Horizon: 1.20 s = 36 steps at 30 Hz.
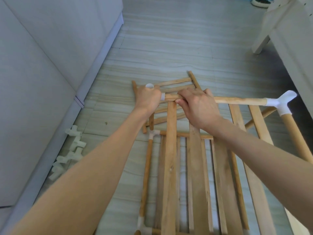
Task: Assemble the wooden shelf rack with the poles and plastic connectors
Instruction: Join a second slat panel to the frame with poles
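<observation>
My left hand [148, 99] grips a white plastic connector [149, 86] at the left end of a horizontal wooden pole [240, 100]. My right hand [196, 103] holds that pole just right of the connector, fingers curled over it. The pole's far end sits in another white corner connector [282, 102], which joins a pole [298, 138] slanting down to the right. Below my hands lies a slatted wooden shelf [196, 184] with corner connectors [153, 134]. A short pole [151, 122] hangs under my left hand.
Several spare white connectors [71, 150] lie on the tiled floor by the grey sofa base [50, 82] at the left. Loose poles [176, 82] lie on the floor beyond my hands. A white furniture leg [260, 43] stands at the upper right.
</observation>
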Each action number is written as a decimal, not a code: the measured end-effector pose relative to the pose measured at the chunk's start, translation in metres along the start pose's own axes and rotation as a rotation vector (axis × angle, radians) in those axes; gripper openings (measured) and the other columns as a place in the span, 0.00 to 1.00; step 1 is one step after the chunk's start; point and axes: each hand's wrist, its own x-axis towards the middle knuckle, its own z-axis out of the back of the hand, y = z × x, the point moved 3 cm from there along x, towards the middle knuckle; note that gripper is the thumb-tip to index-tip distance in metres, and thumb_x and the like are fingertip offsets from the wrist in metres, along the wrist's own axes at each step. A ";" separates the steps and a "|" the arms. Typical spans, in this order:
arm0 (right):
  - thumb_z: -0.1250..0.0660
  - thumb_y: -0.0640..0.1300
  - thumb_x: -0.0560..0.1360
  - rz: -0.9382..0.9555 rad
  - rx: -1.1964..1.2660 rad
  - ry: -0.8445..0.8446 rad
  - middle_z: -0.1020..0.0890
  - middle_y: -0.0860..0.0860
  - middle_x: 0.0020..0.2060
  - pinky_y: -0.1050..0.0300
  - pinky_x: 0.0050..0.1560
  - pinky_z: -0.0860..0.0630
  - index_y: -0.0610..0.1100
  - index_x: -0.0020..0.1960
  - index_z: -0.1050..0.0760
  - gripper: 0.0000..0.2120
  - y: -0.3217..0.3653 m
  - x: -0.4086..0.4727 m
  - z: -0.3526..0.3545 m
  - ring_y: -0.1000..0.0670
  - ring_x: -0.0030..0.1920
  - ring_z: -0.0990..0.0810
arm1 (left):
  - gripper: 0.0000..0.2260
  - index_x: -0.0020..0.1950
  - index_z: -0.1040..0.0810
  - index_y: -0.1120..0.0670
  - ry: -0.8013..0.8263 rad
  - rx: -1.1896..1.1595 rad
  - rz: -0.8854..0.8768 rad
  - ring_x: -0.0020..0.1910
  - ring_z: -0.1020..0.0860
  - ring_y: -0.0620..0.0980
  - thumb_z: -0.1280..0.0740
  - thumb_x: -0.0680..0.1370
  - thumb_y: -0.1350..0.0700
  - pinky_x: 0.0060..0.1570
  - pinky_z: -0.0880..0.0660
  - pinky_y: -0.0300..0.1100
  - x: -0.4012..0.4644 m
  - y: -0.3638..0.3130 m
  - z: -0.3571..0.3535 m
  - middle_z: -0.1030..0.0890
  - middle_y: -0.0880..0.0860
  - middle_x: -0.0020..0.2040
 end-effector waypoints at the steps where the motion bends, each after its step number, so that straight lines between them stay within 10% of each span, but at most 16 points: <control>1: 0.45 0.51 0.80 -0.001 0.002 0.003 0.20 0.48 0.52 0.52 0.51 0.39 0.44 0.59 0.26 0.15 0.001 0.000 -0.001 0.44 0.52 0.24 | 0.11 0.33 0.34 0.54 -0.005 -0.001 0.006 0.41 0.21 0.57 0.42 0.77 0.58 0.37 0.28 0.38 0.000 0.001 0.001 0.25 0.58 0.35; 4: 0.46 0.50 0.81 -0.010 -0.017 -0.004 0.20 0.48 0.53 0.52 0.51 0.39 0.45 0.60 0.26 0.15 0.005 0.001 0.000 0.45 0.53 0.24 | 0.07 0.39 0.31 0.56 0.015 -0.011 0.032 0.35 0.24 0.54 0.42 0.77 0.57 0.23 0.34 0.35 -0.001 -0.002 0.004 0.25 0.59 0.36; 10: 0.50 0.51 0.82 -0.081 -0.049 0.038 0.23 0.49 0.59 0.51 0.63 0.43 0.48 0.66 0.31 0.18 -0.006 -0.002 -0.004 0.46 0.62 0.29 | 0.12 0.33 0.34 0.53 0.073 -0.012 0.076 0.29 0.29 0.50 0.41 0.77 0.55 0.26 0.37 0.39 -0.005 -0.011 -0.002 0.26 0.53 0.30; 16: 0.50 0.53 0.80 -0.142 -0.109 0.193 0.53 0.48 0.77 0.43 0.72 0.66 0.47 0.77 0.58 0.30 0.013 -0.021 -0.004 0.47 0.76 0.58 | 0.25 0.66 0.29 0.57 0.170 -0.023 0.138 0.58 0.25 0.54 0.39 0.77 0.40 0.58 0.28 0.47 -0.009 -0.010 0.004 0.25 0.55 0.61; 21: 0.51 0.48 0.82 -0.091 0.090 0.339 0.61 0.49 0.76 0.50 0.75 0.56 0.47 0.77 0.59 0.27 0.026 -0.060 0.010 0.48 0.74 0.67 | 0.16 0.64 0.28 0.57 0.284 0.066 0.104 0.42 0.28 0.46 0.38 0.78 0.51 0.41 0.26 0.39 -0.021 -0.026 0.020 0.25 0.53 0.53; 25: 0.51 0.45 0.82 -0.053 0.167 0.451 0.50 0.48 0.76 0.53 0.74 0.59 0.41 0.77 0.56 0.26 0.051 -0.092 0.025 0.44 0.75 0.63 | 0.09 0.59 0.26 0.52 0.328 -0.034 0.056 0.54 0.27 0.47 0.42 0.81 0.59 0.57 0.29 0.40 -0.059 -0.034 0.046 0.25 0.51 0.55; 30: 0.50 0.47 0.82 -0.057 0.162 0.498 0.28 0.46 0.62 0.52 0.64 0.39 0.43 0.67 0.33 0.17 0.082 -0.123 0.052 0.44 0.65 0.32 | 0.15 0.69 0.30 0.52 0.386 -0.042 0.049 0.62 0.31 0.44 0.42 0.82 0.56 0.57 0.34 0.39 -0.128 -0.025 0.086 0.28 0.49 0.65; 36: 0.47 0.47 0.82 0.047 0.273 0.611 0.31 0.41 0.67 0.57 0.65 0.40 0.38 0.62 0.26 0.18 0.125 -0.187 0.076 0.44 0.70 0.36 | 0.12 0.65 0.28 0.52 0.440 -0.014 0.150 0.62 0.28 0.49 0.41 0.81 0.57 0.60 0.31 0.46 -0.229 0.029 0.129 0.25 0.52 0.63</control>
